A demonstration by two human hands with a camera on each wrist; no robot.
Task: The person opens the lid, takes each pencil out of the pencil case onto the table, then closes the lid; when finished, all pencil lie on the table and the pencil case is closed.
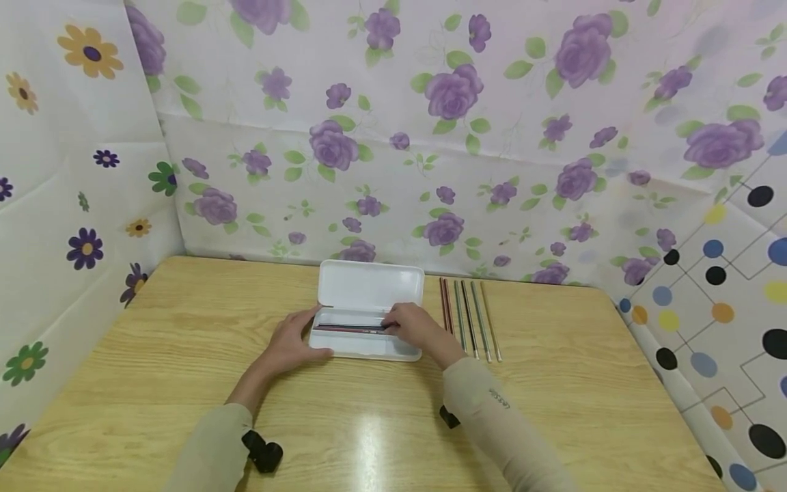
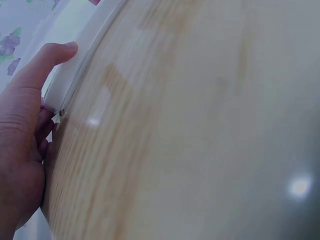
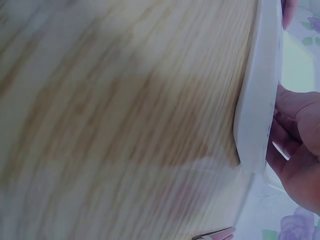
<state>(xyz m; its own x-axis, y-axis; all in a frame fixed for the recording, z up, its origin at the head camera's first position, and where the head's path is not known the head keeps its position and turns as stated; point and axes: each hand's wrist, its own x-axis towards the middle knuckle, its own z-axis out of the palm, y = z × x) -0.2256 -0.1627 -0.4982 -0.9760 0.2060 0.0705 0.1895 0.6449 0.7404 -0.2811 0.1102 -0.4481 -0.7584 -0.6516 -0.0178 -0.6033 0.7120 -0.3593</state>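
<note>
A white pencil case (image 1: 369,283) lies on the table, its lid raised at the back. Inside its tray are a dark pencil and a reddish pencil (image 1: 341,329), lying lengthwise. My left hand (image 1: 292,342) holds the case's left end, thumb at the front edge and fingers at the side; the left wrist view shows this thumb (image 2: 62,51) over the rim. My right hand (image 1: 410,324) reaches into the right part of the tray, with bent fingers pinching the right end of the dark pencil. In the right wrist view, the case wall hides the fingertips of that hand (image 3: 300,145).
Several pencils (image 1: 472,318) lie side by side on the wooden table (image 1: 363,424), right of the case, near the right forearm. Flower-patterned sheeting (image 1: 393,171) stands behind the table's back edge. More patterned sheets rise at the left and right.
</note>
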